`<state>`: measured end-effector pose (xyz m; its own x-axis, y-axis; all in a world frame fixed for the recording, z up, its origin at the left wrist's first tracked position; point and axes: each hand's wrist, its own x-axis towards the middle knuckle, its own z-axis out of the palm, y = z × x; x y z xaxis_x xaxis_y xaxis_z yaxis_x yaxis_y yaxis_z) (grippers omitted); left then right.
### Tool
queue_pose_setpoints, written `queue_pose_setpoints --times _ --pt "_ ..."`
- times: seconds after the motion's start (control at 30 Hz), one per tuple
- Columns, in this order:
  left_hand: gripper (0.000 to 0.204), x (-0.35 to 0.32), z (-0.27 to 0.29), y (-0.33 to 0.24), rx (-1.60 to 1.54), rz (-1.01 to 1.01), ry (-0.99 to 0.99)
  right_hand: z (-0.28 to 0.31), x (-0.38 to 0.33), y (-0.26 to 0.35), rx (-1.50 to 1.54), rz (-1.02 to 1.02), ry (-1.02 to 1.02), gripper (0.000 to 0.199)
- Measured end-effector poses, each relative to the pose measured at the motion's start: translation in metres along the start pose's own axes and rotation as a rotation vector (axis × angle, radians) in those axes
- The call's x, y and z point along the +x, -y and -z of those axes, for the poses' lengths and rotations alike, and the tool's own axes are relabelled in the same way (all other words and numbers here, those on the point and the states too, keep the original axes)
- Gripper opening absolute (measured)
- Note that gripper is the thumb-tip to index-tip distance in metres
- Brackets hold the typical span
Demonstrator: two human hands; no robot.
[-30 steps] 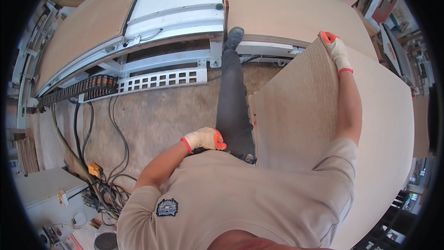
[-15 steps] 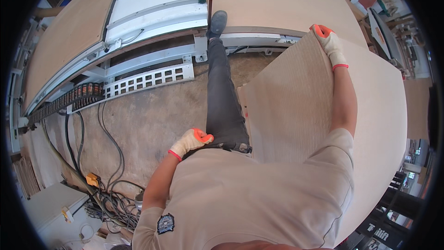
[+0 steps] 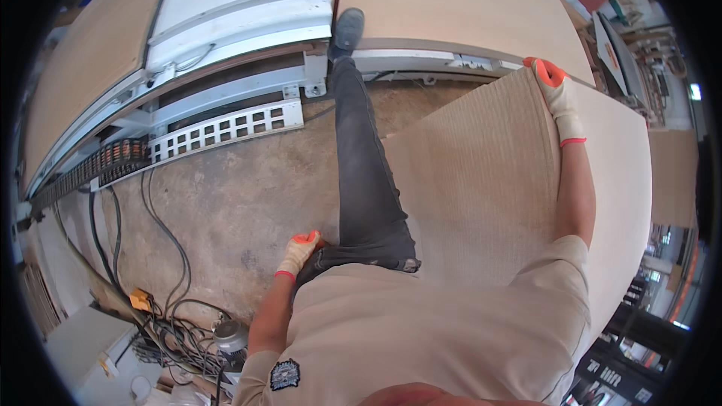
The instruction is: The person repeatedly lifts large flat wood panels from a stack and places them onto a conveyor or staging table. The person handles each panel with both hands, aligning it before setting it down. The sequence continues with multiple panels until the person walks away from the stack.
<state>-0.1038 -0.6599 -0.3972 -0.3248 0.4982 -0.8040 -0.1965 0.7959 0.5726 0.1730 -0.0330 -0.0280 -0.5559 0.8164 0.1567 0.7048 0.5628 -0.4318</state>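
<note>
My right hand (image 3: 555,90), in a cream glove with orange fingers, is closed over the far right corner of a wood-grain panel (image 3: 481,173). The panel stretches back along my right side, and its near end is hidden behind my shirt. My left hand (image 3: 301,250), gloved the same way, hangs curled beside my hip against the dark trousers (image 3: 361,173). Nothing shows sticking out of it, though its palm is turned away. My shoe (image 3: 348,30) reaches forward to the edge of the machine bed.
A white machine frame (image 3: 241,11) with brown board surfaces spans the far side. A slotted metal rail (image 3: 226,134) and cable chain (image 3: 120,162) run low at left. Loose cables (image 3: 177,323) lie on the floor near a motor (image 3: 229,337). A large pale sheet (image 3: 620,143) lies at right.
My right hand has shifted right and a little nearer with the panel's corner. My left hand has moved slightly left and back along my hip. The view has shifted slightly.
</note>
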Motion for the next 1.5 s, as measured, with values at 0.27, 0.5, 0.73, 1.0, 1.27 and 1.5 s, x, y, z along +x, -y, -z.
queue_pose_setpoints --times 0.27,0.5,0.73,1.0,1.27,1.5 --pt "0.058 -0.015 0.052 0.046 -0.755 0.01 -0.021 0.001 -0.012 0.025 -0.083 -0.044 -0.034 0.043" --pt "0.052 0.0 0.045 0.065 -0.652 -0.128 -0.154 -0.007 -0.004 0.003 -0.008 -0.01 -0.063 0.041" --pt "0.047 -0.03 0.035 0.083 -0.076 -0.168 -0.089 -0.003 0.004 0.004 0.004 -0.042 -0.021 0.042" --pt "0.041 0.032 0.058 0.086 -0.691 -0.193 -0.114 -0.008 0.013 -0.016 0.091 -0.086 -0.006 0.042" --pt "0.051 0.037 0.035 0.044 0.529 -0.2 -0.081 -0.007 0.011 -0.017 0.016 -0.052 0.032 0.042" --pt "0.046 0.03 0.061 0.061 -0.061 -0.187 -0.111 -0.002 0.023 -0.009 0.067 -0.052 0.011 0.041"
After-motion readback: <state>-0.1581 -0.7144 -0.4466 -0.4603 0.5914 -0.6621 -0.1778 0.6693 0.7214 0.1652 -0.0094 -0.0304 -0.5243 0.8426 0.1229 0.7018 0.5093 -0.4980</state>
